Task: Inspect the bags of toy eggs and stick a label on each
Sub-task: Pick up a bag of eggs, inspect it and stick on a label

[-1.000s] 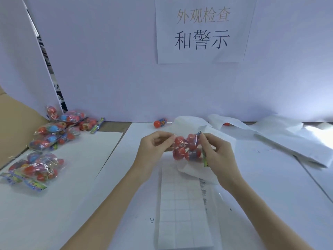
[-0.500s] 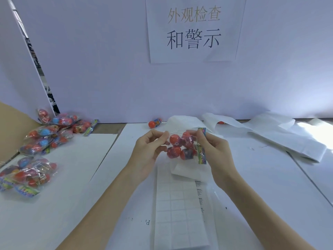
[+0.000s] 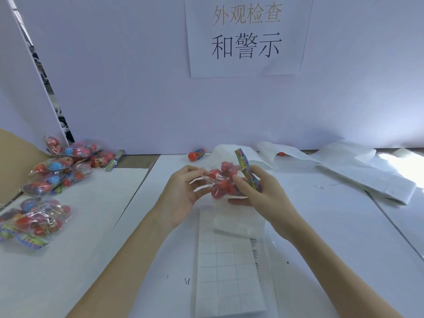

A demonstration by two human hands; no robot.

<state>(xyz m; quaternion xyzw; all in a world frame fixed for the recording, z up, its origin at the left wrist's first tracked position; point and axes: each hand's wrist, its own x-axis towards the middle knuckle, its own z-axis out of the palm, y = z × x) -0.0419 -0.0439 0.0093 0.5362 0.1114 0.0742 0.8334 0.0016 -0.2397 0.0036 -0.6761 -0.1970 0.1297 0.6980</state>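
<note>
I hold a clear bag of red toy eggs (image 3: 221,183) above the table's middle, its colourful header card pointing up on the right. My left hand (image 3: 183,193) pinches the bag's clear left edge between thumb and fingers. My right hand (image 3: 259,193) grips the bag's right side at the header card, fingers curled round it. A white label sheet (image 3: 227,267) with a grid of peeled squares and a few printed labels on its right edge lies flat below my hands.
Several bags of toy eggs (image 3: 66,164) are piled at the left, with more nearer me (image 3: 36,221). A loose red egg (image 3: 195,155) lies by the back wall. Used white backing sheets (image 3: 367,173) sprawl at the right. A paper sign (image 3: 246,35) hangs on the wall.
The bag has turned in my hands, its header card swinging from hanging down to pointing up. My left hand shifted from the eggs to the bag's clear edge.
</note>
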